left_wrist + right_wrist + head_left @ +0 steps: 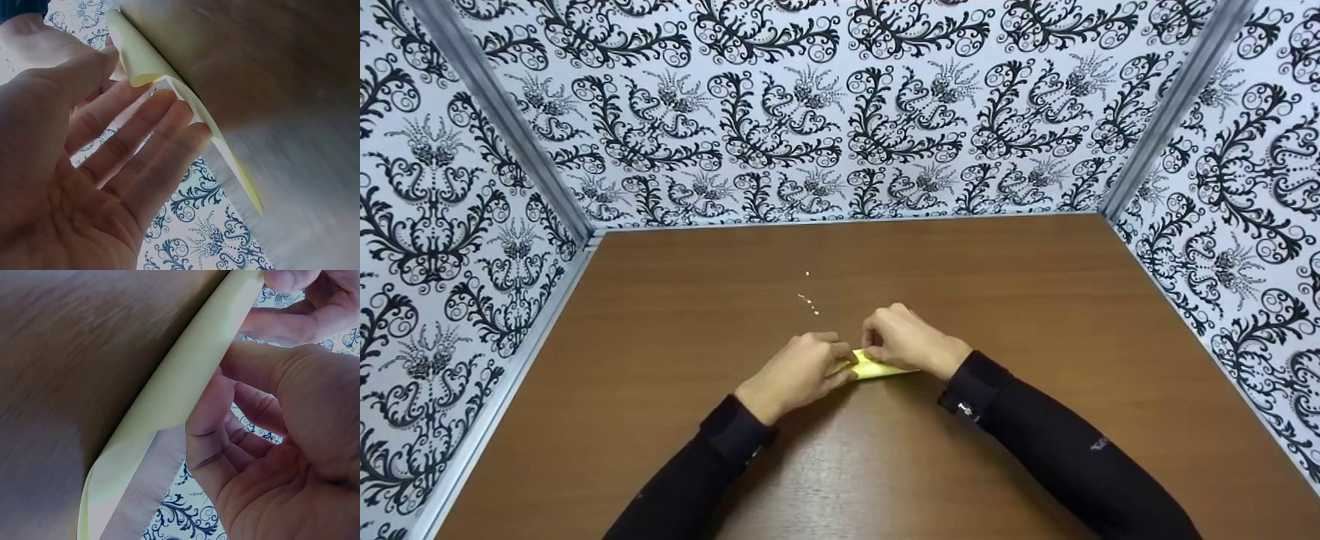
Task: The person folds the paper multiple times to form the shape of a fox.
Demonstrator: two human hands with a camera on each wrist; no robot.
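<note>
A narrow piece of yellow paper, folded or curled along its length, lies low over the brown table between the two hands. My left hand holds its left end. In the left wrist view, the left fingertips reach along the paper's edge, several of them fairly straight, with the thumb nearer the curled part. At the right part, my right hand pinches the edge between thumb and index finger. The right wrist view shows the curled paper with an uneven edge and a pale inner side.
Several small white bits lie on the wooden table beyond the hands. Patterned black-and-white panels with grey metal posts stand at the back and both sides.
</note>
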